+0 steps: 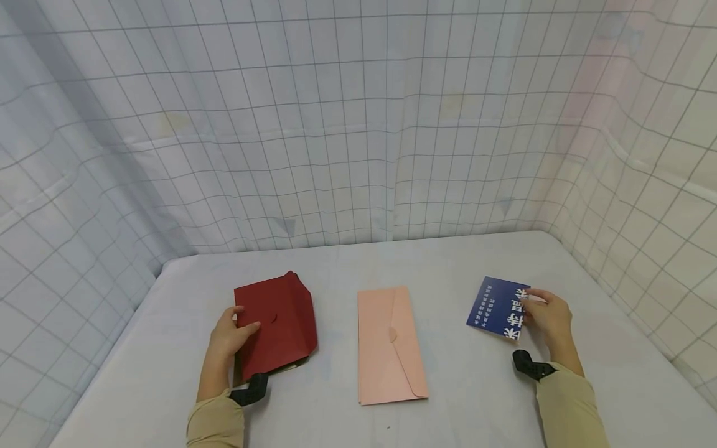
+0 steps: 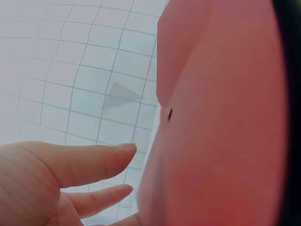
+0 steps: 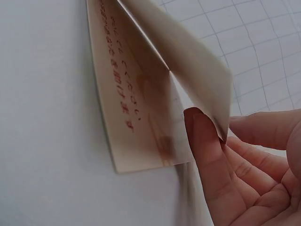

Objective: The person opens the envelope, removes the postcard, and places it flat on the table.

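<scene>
On the left side of the table lies a red envelope [image 1: 266, 348] with a small rounded tab slot and a raised flap on its right. My left hand [image 1: 228, 336] is at its left edge, thumb and fingers spread; in the left wrist view they are straight, right beside the red paper [image 2: 225, 132]. At the right, my right hand [image 1: 551, 316] pinches the edge of a folded blue card [image 1: 492, 308] with white characters. The right wrist view shows the card's cream inside [image 3: 136, 108] with red writing, partly unfolded, one finger inside the fold.
A pale pink envelope [image 1: 376, 348] lies in the middle of the white table [image 1: 448, 267], its flap side up. Behind the table and at both sides hangs a white checked curtain [image 1: 358, 124]. Dark straps [image 1: 532, 366] sit on both wrists.
</scene>
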{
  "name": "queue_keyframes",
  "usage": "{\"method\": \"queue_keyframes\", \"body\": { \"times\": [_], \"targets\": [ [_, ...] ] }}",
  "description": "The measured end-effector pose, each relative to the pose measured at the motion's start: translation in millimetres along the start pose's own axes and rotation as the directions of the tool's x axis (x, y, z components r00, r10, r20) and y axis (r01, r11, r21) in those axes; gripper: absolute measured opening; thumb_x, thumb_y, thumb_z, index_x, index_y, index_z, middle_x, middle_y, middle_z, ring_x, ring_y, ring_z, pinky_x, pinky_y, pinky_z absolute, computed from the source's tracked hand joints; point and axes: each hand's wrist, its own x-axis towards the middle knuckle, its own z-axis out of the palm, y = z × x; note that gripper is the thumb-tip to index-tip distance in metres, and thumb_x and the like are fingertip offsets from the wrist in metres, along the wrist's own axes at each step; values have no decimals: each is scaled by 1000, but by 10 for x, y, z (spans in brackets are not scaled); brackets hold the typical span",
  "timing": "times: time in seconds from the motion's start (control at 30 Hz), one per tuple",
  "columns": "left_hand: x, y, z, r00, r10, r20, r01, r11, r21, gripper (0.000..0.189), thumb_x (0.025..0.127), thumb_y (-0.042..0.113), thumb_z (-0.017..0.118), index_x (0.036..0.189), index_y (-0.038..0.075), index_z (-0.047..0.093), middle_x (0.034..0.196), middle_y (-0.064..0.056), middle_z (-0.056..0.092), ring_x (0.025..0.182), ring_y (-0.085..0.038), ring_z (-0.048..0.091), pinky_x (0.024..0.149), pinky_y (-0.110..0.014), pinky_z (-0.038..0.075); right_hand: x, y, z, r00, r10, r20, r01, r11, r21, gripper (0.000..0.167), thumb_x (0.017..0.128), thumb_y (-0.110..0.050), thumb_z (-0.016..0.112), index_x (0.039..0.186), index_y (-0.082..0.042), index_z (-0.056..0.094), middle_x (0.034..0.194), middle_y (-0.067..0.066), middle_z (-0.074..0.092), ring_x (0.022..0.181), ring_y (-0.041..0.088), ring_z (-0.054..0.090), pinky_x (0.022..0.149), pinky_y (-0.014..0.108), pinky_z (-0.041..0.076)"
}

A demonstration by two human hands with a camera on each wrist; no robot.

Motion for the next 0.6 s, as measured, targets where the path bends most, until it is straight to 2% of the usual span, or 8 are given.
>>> {"method": "queue_keyframes", "body": {
  "times": [0.1,0.23,0.4,0.6],
  "targets": [
    [-8,0,-17,1000,6,-5,-5,999,40,62,91,17,51,139,-10,21,131,-41,36,117,-49,43,97,-57,40,7,-3,-2,999,13,-33,-13,1000,2,47,90,-17,52,132,4,48,76,-3,64,53,-1,56,50,17,48],
    [-15,-6,-31,1000,-3,1,3,1000,28,62,93,18,50,140,-9,20,130,-41,38,115,-49,44,97,-57,40,7,-9,-9,998,34,-46,-33,999,24,48,90,-16,49,133,4,46,71,-5,60,51,-2,56,50,17,49],
    [-14,-23,-43,1000,-13,4,13,1000,14,64,93,18,49,142,-9,17,131,-40,38,117,-49,43,99,-58,38,3,6,-27,999,41,-30,-39,996,75,49,90,-14,48,135,7,43,62,-12,58,49,-1,58,50,18,51],
    [-28,-27,-67,1000,-13,-2,14,999,33,65,94,19,48,142,-10,16,134,-42,34,121,-51,39,101,-59,36,-14,-2,-39,998,61,-4,-60,994,96,51,89,-11,46,136,8,40,57,-12,58,48,-1,59,51,19,52]
  ]
}}
